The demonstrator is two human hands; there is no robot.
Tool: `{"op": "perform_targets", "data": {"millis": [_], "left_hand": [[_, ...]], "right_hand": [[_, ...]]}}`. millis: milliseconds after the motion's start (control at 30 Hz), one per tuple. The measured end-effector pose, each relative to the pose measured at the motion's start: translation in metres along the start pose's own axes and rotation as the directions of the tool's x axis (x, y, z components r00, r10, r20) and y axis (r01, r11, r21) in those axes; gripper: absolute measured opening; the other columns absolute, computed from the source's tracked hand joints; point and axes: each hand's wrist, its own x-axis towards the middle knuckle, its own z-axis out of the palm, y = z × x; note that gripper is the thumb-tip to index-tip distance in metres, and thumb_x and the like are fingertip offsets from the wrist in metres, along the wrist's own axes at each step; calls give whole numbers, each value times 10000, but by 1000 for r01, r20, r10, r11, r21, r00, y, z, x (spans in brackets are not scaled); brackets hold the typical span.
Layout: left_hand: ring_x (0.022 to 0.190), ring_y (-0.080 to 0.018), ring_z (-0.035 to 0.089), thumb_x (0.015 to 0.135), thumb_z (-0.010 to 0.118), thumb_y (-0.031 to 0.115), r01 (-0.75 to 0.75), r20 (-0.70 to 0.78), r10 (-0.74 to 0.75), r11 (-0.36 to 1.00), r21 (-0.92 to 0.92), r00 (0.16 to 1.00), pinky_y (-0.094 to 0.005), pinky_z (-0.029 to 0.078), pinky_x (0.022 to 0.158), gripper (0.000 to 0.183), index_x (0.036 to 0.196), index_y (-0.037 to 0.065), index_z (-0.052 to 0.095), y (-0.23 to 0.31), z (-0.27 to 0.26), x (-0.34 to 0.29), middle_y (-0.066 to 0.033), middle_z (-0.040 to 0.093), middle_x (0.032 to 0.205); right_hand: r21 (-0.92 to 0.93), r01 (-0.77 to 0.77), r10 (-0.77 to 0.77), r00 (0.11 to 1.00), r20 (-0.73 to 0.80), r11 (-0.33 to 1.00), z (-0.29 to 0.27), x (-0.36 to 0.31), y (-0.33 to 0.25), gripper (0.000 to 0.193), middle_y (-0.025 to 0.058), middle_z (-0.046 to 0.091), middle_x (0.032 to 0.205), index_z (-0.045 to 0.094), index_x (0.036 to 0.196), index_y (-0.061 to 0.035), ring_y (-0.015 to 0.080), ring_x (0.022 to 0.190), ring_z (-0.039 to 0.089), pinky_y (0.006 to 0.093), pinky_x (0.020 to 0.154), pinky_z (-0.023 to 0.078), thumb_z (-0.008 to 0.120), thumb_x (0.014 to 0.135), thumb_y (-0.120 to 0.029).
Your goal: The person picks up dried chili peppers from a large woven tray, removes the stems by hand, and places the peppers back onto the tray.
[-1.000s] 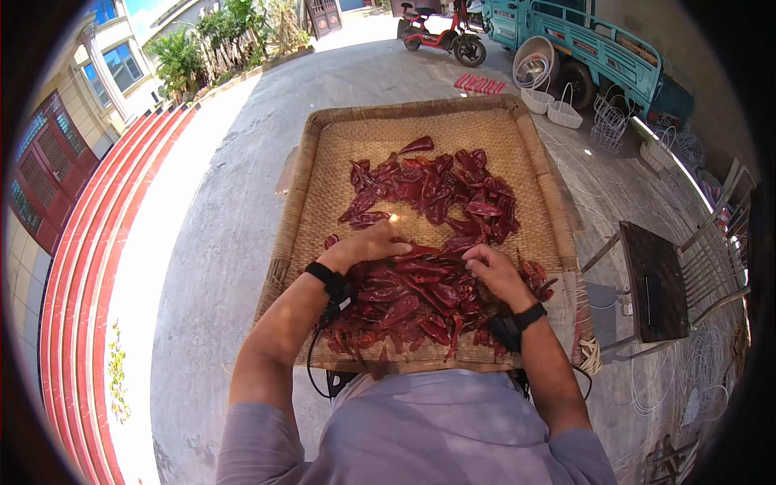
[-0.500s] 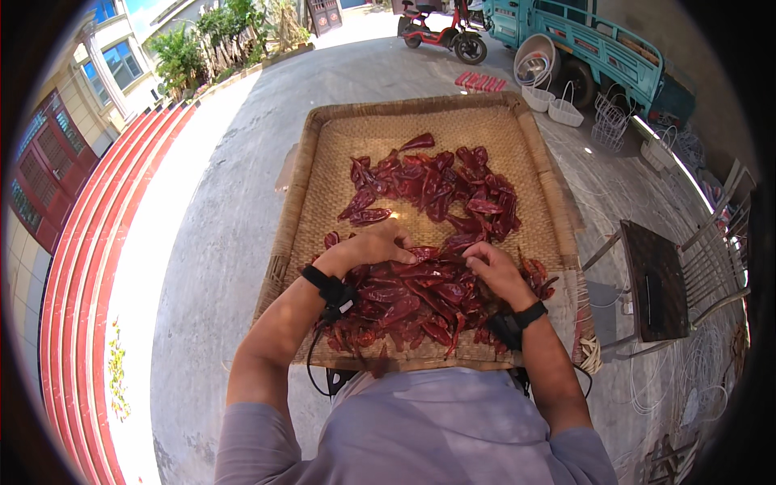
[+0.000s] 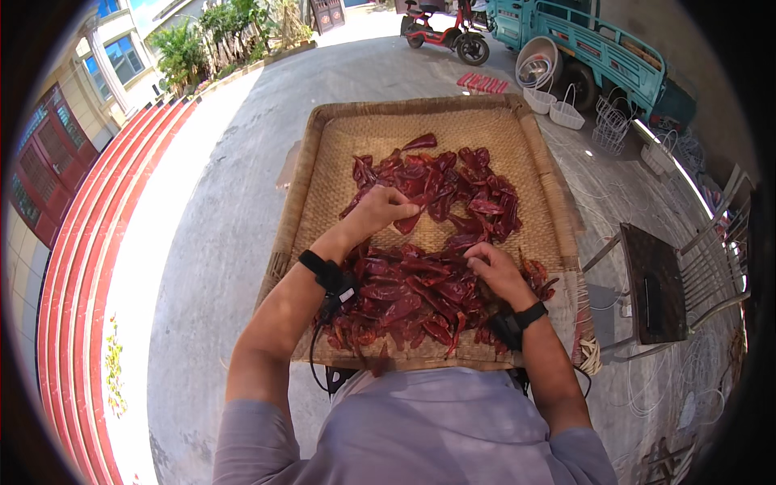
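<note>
My left hand (image 3: 381,210) is raised over the middle of a woven tray (image 3: 293,218), its fingers pinched on a dried red chili pepper (image 3: 408,223) that hangs toward the gap between two heaps. The far heap of red chilies (image 3: 436,178) lies just beyond that hand. Close to my body spreads the near heap of chilies (image 3: 412,299), wrinkled and glossy. At its right side my right hand (image 3: 495,271) rests with curled fingers, thumb near forefinger. What those fingers hold, if anything, is hidden among the peppers.
A dark-seated chair (image 3: 651,283) stands right of the tray. Beyond are white baskets (image 3: 566,113), a turquoise cargo vehicle (image 3: 590,52) and a red scooter (image 3: 444,34). Red-edged steps (image 3: 89,267) run along the left. Black straps with small devices sit on both wrists.
My left hand has moved away from the near heap, up toward the far heap, carrying a chili pepper. My right hand has stayed in place.
</note>
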Motion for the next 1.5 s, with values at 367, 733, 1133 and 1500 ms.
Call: {"op": "perform_targets", "data": {"millis": [367,733,1133,1500], "left_hand": [[740,-127,576,823,650,180,98,-90,-137,935,-342,986,-252,457,699,249,903,-54,617,-40,2,-7,-67,626,796],[865,-274,559,776,700,234,-3,-640,135,979,203,757,-358,472,794,469,1144,5,520,-43,5,-1,-214,558,931],[1093,-334,497,868,524,467,-27,190,-93,837,547,977,-385,326,1005,509,1230,110,528,-20,55,-14,-188,553,1150],[1072,-288,501,841,585,455,-22,406,-143,926,376,902,-356,384,928,448,1041,57,628,5,50,-20,-146,580,1088]], "right_hand": [[-38,52,-53,999,-13,998,-2,0,1,137,19,582,824,588,973,-18,94,736,515,265,661,436,573,860,-93],[-10,39,-39,999,29,999,1,1,1,138,0,549,813,573,988,-23,75,710,483,251,638,420,559,874,-99],[-61,-6,8,999,39,998,-2,0,-1,138,-6,533,818,561,999,-31,74,718,480,249,647,418,544,884,-107],[-66,24,-21,999,41,998,-3,1,-1,154,1,552,824,562,1002,-17,71,726,500,240,649,431,547,874,-101]]}}
